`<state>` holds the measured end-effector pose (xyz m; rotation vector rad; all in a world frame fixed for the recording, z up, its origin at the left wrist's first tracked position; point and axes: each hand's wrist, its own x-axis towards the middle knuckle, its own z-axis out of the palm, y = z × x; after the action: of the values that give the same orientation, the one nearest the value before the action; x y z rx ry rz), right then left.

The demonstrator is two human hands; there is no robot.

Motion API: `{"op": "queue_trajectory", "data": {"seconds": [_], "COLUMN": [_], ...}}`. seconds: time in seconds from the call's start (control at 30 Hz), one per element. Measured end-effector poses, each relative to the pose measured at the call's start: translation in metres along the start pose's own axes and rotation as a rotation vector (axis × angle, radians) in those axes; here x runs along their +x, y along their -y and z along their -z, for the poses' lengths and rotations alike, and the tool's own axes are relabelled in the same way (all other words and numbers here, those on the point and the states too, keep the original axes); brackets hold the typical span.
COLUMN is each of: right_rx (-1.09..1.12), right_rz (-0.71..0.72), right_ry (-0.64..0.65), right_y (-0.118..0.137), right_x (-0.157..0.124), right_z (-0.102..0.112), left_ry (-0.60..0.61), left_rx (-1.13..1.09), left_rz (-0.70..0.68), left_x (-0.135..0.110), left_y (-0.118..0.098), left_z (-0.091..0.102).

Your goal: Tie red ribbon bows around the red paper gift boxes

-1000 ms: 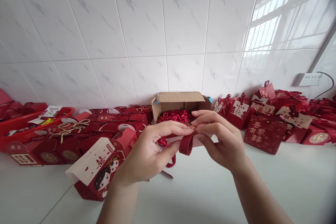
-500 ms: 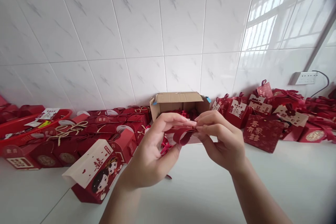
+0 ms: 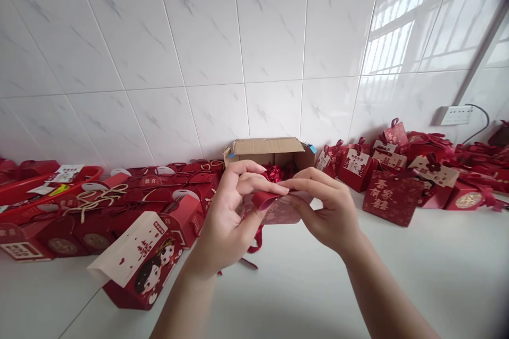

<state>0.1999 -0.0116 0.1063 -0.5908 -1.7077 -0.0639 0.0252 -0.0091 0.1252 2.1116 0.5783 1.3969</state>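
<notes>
Between my hands a dark red ribbon (image 3: 264, 199) is folded into a loop. My left hand (image 3: 234, 217) pinches the loop between thumb and fingers. My right hand (image 3: 324, 206) pinches the ribbon at the other side, its fingertips close to those of my left hand. Partly hidden beneath the fingers is a red patterned gift box (image 3: 283, 214). A ribbon tail (image 3: 255, 242) hangs down by my left wrist, and a thin dark red strip lies on the table below it.
A cardboard box (image 3: 270, 145) with red filling stands against the tiled wall. Red gift boxes (image 3: 99, 233) and a red basket (image 3: 16, 196) line the left; a cream-topped box (image 3: 139, 270) sits nearer. More gift bags (image 3: 393, 198) are at right, below a power socket (image 3: 455, 115).
My hands have shifted slightly left, and the ribbon loop has tilted and flattened in the left fingers. More of the patterned gift box shows below. The view has turned slightly.
</notes>
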Motion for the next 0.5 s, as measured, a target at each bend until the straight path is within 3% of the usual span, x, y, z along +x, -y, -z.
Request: {"op": "queue_trajectory", "data": {"seconds": [0.2,0.33,0.5], "right_rx": [-0.001,0.002,0.098], "right_rz": [-0.053,-0.076,-0.319], "right_ry": [0.057,0.083,0.282], "right_y": [-0.004,-0.006,-0.02], "right_x": [-0.001,-0.001,0.0], "right_z": [-0.001,-0.005,0.004], "left_ry": [-0.048,-0.067,-0.2], "left_rx": [0.063,-0.07,-0.157], "left_rz": [0.007,0.133,0.259], "left_x": [0.001,0.005,0.008], "left_y": [0.003,0.006,0.009], "left_z": [-0.001,-0.003,-0.005]}}
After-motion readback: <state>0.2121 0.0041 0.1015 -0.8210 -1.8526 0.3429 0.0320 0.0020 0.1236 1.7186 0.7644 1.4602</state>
